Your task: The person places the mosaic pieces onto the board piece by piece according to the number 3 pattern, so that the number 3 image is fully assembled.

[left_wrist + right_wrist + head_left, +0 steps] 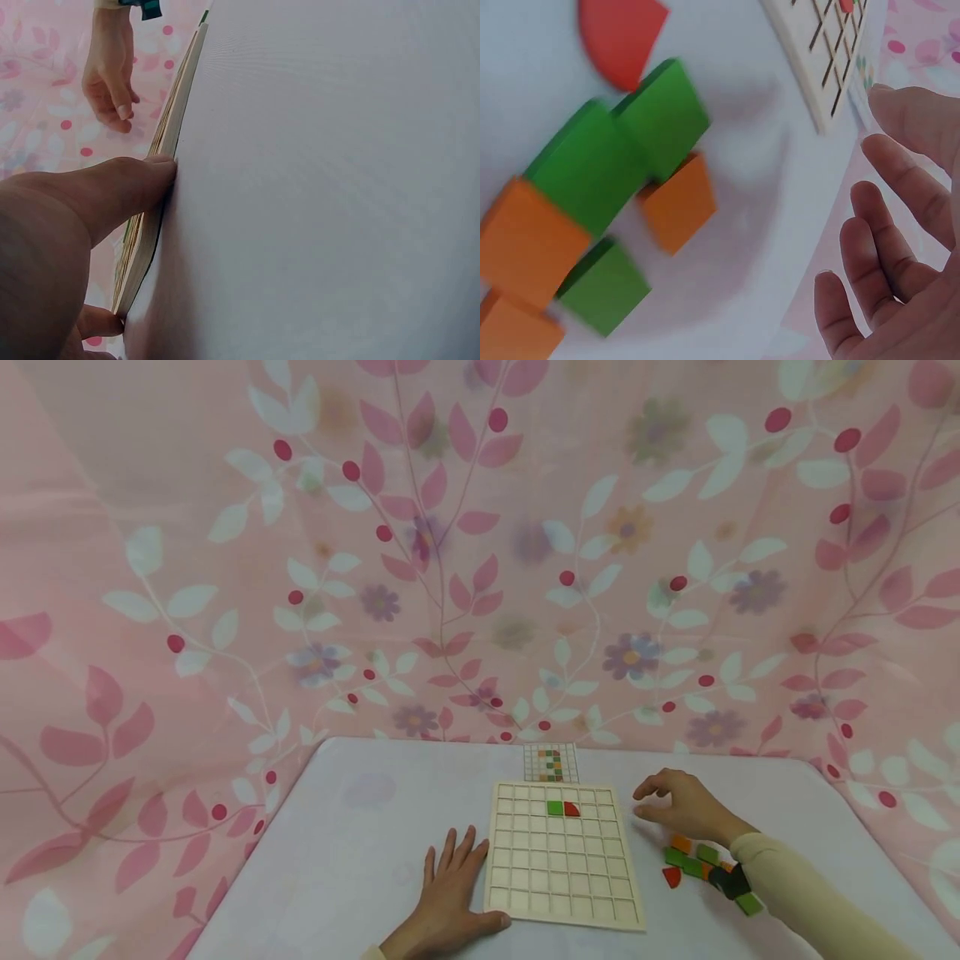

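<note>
A pale wooden grid board (558, 864) lies flat on the white table. In one of its upper rows sit a green square tile (555, 808) and, right beside it, a red quarter-round tile (572, 810). My left hand (453, 897) is spread at the board's lower left, fingertips at the left edge and thumb at the near edge. Beyond the board's right side hovers my right hand (690, 806), fingers loosely bent and holding nothing. Below that hand lies a loose group of tiles, among them green squares (589, 169), orange squares (679, 202) and a red quarter-round piece (622, 37).
A small printed pattern card (531, 766) with coloured cells lies against the board's far edge. Behind the table (352, 827) hangs a pink floral cloth (517, 635). The right forearm and its dark wrist strap (731, 882) cover part of the loose tiles.
</note>
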`<control>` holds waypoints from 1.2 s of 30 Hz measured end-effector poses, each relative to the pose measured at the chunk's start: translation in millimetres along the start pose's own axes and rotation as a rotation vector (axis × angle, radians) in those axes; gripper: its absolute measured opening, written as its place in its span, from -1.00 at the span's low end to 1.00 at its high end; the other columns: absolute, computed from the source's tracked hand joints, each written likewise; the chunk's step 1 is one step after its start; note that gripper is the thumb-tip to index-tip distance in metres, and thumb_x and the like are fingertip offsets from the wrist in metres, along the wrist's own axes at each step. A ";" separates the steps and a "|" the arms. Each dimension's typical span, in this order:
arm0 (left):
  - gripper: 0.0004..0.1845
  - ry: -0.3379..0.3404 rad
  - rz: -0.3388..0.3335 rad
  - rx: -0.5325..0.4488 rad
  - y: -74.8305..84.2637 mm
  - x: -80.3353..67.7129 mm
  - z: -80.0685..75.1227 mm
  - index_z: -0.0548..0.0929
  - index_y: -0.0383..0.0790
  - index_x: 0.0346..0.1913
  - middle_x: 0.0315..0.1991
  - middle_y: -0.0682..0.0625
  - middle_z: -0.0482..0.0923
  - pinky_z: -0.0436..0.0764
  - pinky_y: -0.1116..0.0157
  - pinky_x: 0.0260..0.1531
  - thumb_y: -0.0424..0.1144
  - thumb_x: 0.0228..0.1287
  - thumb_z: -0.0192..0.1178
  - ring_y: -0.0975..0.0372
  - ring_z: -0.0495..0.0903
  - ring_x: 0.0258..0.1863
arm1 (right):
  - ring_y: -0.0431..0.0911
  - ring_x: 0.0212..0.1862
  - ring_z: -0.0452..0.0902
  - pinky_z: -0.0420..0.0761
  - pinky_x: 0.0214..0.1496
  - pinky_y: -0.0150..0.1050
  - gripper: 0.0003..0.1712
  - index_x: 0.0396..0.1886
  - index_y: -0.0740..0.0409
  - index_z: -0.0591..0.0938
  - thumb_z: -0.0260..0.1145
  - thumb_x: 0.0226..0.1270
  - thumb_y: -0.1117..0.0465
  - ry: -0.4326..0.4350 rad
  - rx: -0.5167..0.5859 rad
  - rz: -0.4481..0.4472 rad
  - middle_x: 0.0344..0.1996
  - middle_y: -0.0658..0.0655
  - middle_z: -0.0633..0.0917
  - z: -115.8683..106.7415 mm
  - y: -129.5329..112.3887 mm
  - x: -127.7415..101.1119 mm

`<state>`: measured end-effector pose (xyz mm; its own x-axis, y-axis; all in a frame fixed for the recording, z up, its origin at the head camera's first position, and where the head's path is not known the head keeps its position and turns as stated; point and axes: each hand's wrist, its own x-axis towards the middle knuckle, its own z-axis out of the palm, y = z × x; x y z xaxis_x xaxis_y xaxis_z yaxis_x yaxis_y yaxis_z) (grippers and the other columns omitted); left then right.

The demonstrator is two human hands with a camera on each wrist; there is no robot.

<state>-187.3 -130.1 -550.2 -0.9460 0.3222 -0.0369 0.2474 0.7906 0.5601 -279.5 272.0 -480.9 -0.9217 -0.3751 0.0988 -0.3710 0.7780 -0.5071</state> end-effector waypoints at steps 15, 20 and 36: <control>0.16 0.007 0.003 -0.006 2.3 -2.2 -2.6 0.21 -0.12 0.51 0.60 -0.15 -0.10 -0.33 -0.38 0.34 0.44 -0.09 0.32 -0.16 -0.30 0.57 | -0.02 -0.11 0.49 0.59 -0.11 -0.07 -0.78 -0.24 -0.04 0.73 0.44 0.22 -0.04 -0.067 -0.041 0.160 -0.23 -0.03 0.65 -12.6 32.9 -44.6; 0.16 0.004 0.002 -0.007 3.0 -2.3 -2.9 0.21 -0.12 0.51 0.60 -0.15 -0.10 -0.32 -0.39 0.34 0.45 -0.09 0.31 -0.16 -0.31 0.57 | -0.03 -0.12 0.49 0.60 -0.10 -0.05 -0.78 -0.25 -0.03 0.72 0.45 0.20 -0.02 -0.076 -0.038 0.208 -0.24 -0.02 0.65 -11.5 37.7 -54.4; 0.16 0.009 0.006 -0.002 2.3 -1.4 -2.0 0.21 -0.12 0.51 0.59 -0.15 -0.09 -0.32 -0.39 0.33 0.46 -0.10 0.32 -0.17 -0.29 0.57 | -0.11 -0.16 0.53 0.62 -0.08 -0.03 -0.78 -0.27 -0.05 0.72 0.49 0.15 -0.02 -0.022 -0.071 0.186 -0.27 -0.05 0.65 1.8 45.8 -62.2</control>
<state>-185.7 -129.7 -547.2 -0.9463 0.3223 -0.0257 0.2529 0.7874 0.5622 -239.0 330.0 -511.8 -0.9726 -0.2323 -0.0099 -0.2027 0.8681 -0.4532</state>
